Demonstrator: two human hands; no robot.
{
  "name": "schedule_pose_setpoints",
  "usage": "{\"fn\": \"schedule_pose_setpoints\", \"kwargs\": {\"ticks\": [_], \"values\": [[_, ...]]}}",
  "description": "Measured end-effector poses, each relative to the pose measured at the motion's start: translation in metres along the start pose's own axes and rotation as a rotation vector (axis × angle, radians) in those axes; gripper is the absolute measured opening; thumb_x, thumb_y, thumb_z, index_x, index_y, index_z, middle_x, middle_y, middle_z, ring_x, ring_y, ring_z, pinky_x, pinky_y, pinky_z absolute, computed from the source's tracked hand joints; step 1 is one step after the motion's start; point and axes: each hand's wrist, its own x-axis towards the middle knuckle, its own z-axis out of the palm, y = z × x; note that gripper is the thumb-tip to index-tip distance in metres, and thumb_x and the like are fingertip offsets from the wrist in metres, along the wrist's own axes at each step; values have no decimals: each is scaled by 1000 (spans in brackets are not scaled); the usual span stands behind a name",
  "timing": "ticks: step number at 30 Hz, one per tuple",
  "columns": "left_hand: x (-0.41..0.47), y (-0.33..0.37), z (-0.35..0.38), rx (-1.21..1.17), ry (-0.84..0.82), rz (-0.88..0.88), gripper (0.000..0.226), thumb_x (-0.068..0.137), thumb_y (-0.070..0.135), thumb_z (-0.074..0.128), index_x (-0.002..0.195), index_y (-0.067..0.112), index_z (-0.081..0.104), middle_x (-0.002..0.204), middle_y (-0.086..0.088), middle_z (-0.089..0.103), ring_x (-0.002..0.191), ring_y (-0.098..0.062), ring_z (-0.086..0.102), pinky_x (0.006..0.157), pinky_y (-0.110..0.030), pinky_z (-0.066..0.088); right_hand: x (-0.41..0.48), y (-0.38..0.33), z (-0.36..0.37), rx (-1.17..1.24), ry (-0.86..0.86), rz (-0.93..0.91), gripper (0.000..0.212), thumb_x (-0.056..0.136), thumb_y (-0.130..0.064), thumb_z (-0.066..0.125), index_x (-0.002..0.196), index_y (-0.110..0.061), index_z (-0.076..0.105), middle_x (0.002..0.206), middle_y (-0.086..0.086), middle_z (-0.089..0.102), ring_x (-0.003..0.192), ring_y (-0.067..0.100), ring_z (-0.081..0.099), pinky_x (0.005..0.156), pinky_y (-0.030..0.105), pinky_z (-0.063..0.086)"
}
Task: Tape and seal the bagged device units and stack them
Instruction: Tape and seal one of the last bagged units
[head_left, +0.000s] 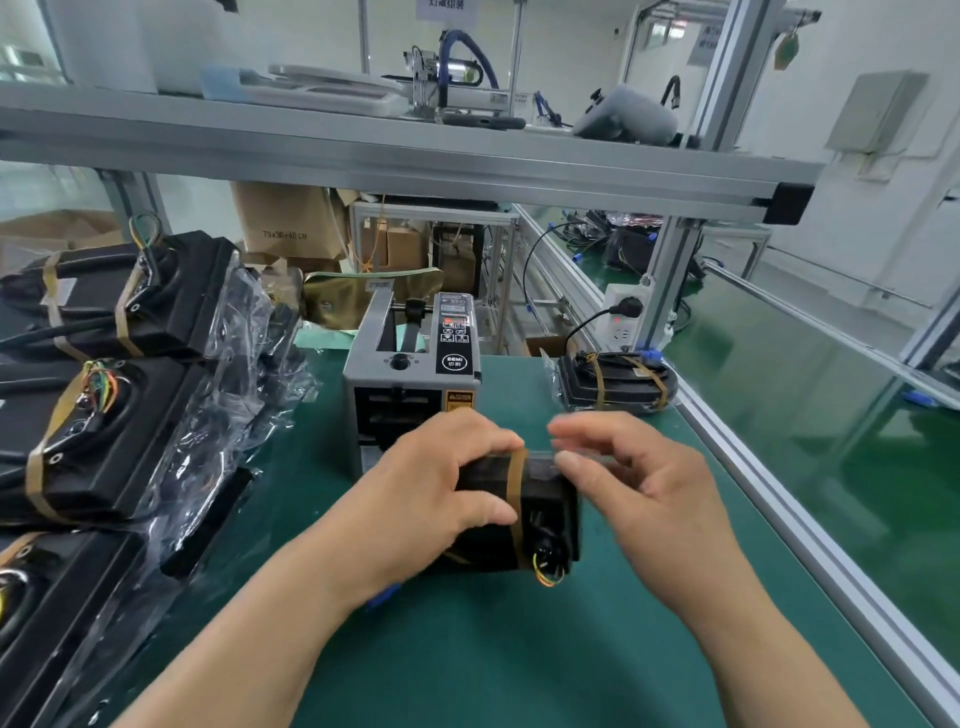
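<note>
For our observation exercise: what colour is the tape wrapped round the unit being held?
The tape round the unit is amber-brown; head view shows it best.

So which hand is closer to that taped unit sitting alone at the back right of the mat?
Right. The right hand is just in front of the taped unit; the left hand is farther left, gripping another unit before the dispenser.

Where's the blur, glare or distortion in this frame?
Head view: motion blur smears the right hand; the left hand, gripping the bagged unit, is sharp. Head view: glare streaks the clear bags at left; the wide-angle lens bows the shelf rail.
</note>
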Motion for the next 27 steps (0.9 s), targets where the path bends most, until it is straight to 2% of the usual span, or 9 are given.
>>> {"fn": "schedule_pose_setpoints", "kwargs": {"ticks": [3, 7, 11, 15, 17, 20, 23, 25, 27], "values": [[-6, -2, 5, 36, -18, -3, 46, 77, 21, 81, 121, 27, 67, 110, 20, 57, 112, 0, 52, 100, -23, 40, -2, 7, 2, -97, -12, 6, 24, 85, -2, 73, 82, -25, 77, 86, -18, 74, 86, -2, 68, 76, 6, 46], [-6, -3, 7, 118, -54, 22, 50, 80, 22, 81, 126, 25, 65, 117, 20, 57, 114, 4, 48, 104, -18, 34, -4, 17, 7, -224, 50, 12, 20, 90, -8, 68, 75, -22, 68, 74, -15, 68, 74, 6, 62, 68, 14, 45], [-4, -1, 9, 173, -115, 78, 50, 80, 24, 81, 128, 24, 65, 120, 17, 58, 117, 1, 47, 106, -19, 32, -6, 27, 12, -162, 195, 98, 23, 94, -14, 63, 73, -23, 62, 71, -6, 65, 65, 9, 56, 62, 15, 42], [-3, -1, 11, 192, -141, 94, 52, 79, 24, 81, 129, 24, 65, 123, 17, 59, 117, 3, 46, 106, -16, 30, -11, 32, 14, -74, 212, 199, 23, 95, -15, 62, 73, -22, 64, 67, -4, 67, 63, 7, 58, 63, 16, 45], [-3, -1, 9, 155, -152, 70, 52, 79, 22, 82, 128, 24, 65, 122, 19, 59, 117, 5, 47, 104, -12, 30, -11, 33, 8, 3, 154, 206, 19, 95, -15, 63, 81, -27, 68, 69, -6, 69, 66, 6, 60, 68, 17, 49], [-4, -2, 5, 103, -148, 37, 52, 78, 18, 82, 128, 23, 66, 122, 19, 60, 116, 9, 47, 100, -5, 29, -12, 32, -7, 272, -86, 281, 12, 93, -21, 68, 93, -31, 75, 84, -1, 75, 82, 11, 70, 82, 27, 58], [-5, 2, 7, 165, -171, 51, 54, 77, 23, 83, 128, 25, 66, 124, 19, 60, 118, 7, 44, 106, -12, 27, -14, 33, -15, 371, -190, 319, 20, 78, -18, 81, 95, -28, 76, 81, -4, 71, 81, 9, 67, 80, 23, 55], [-9, 0, 10, 147, -98, 38, 52, 73, 32, 85, 123, 34, 68, 123, 26, 57, 121, 11, 41, 108, -14, 25, -15, 34, -14, 255, -89, 289, 13, 79, -13, 78, 81, -26, 75, 70, -9, 66, 69, 5, 60, 73, 20, 50], [-12, -7, 8, -36, 143, -94, 36, 71, 41, 83, 105, 42, 73, 115, 30, 60, 114, 14, 50, 98, -8, 34, -20, 33, -10, 110, 40, 261, 19, 81, -10, 77, 75, -28, 73, 66, -10, 65, 62, 4, 54, 68, 17, 46]]}}
